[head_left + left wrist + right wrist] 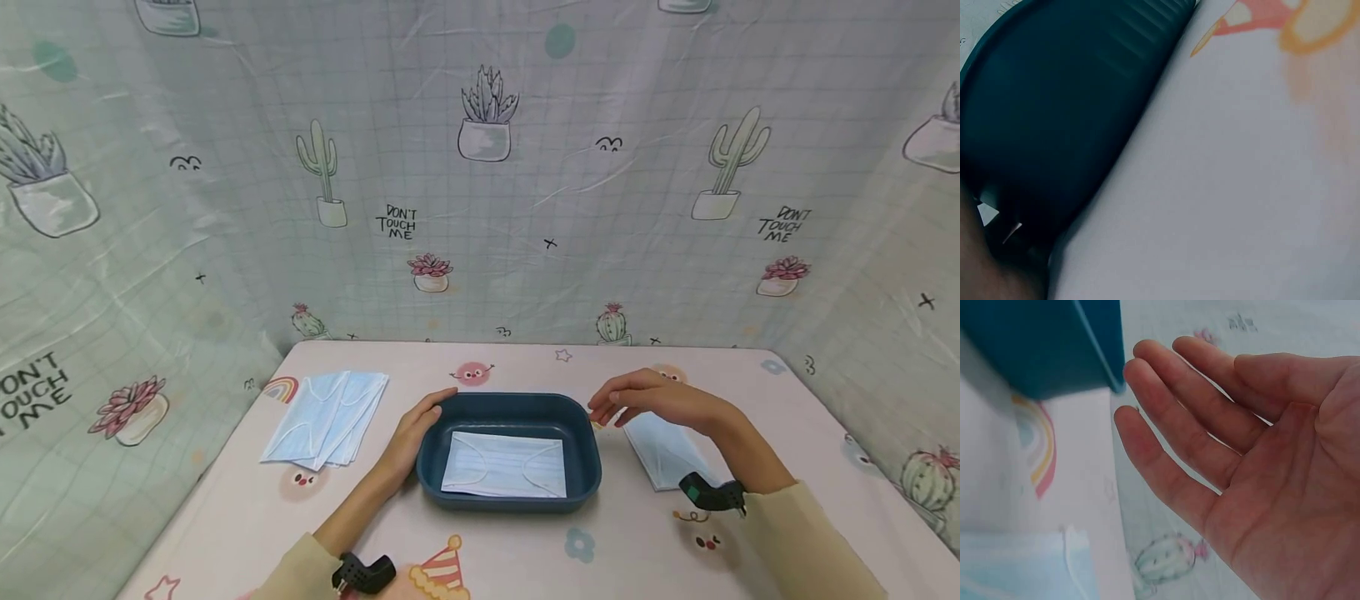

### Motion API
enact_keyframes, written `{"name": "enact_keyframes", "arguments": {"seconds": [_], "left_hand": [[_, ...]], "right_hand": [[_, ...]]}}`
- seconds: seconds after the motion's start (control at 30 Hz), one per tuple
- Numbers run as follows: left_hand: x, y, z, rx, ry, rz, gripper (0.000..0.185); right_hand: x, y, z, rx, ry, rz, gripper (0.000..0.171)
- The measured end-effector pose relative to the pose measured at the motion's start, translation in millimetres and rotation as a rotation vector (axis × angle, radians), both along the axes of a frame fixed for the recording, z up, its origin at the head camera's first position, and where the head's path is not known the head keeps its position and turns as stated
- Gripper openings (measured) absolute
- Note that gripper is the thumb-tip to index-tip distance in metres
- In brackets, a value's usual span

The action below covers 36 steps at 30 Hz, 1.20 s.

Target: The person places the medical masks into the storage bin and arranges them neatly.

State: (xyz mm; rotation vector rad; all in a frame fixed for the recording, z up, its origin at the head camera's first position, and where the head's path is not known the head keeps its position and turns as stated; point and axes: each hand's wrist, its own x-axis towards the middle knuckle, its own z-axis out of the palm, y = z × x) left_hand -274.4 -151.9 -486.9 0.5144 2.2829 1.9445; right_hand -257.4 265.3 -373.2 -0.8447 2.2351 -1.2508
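Observation:
A dark blue plastic tub (510, 504) sits on the table, and a pale blue face mask (502, 467) with white ear loops lies flat inside it. My left hand (408, 433) holds the tub at its far left corner; in the left wrist view the fingers are mostly hidden behind the tub wall (1041, 112). Just beyond the tub's right side hovers my right hand (660, 398), holding nothing. Its fingers (1179, 434) are relaxed and slightly bent in the right wrist view. Below that hand, partly covered by it, lie face masks (667, 454) on the table.
Several overlapping face masks (326, 421) lie at the table's left. The table (525, 554) has a pale cover printed with cartoon shapes. Behind and at both sides hangs a cactus-patterned curtain (480, 217). A dark wrist device (712, 492) is strapped on each arm.

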Motion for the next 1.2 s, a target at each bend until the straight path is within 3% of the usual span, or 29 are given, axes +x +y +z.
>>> {"name": "enact_keyframes", "arguments": {"seconds": [0.2, 0.47, 0.73, 1.07, 1.2], "left_hand": [[0.7, -0.1, 0.9, -0.005, 0.000, 0.004, 0.042], [-0.3, -0.4, 2.8, 0.000, 0.002, 0.010, 0.041], [0.1, 0.5, 2.6, -0.001, 0.000, 0.007, 0.041], [-1.2, 1.4, 1.5, -0.004, 0.014, 0.007, 0.041], [-1.5, 0.2, 0.4, 0.003, 0.014, 0.003, 0.041]], "right_hand": [[7.5, 29.0, -8.8, 0.014, 0.012, -0.114, 0.041], [8.0, 61.0, -27.0, -0.021, -0.051, -0.231, 0.045], [11.2, 82.8, -36.9, -0.051, -0.090, -0.299, 0.049], [16.2, 99.8, -53.8, -0.010, -0.079, -0.440, 0.052], [16.5, 96.4, -58.8, 0.046, -0.030, -0.513, 0.055]]}}
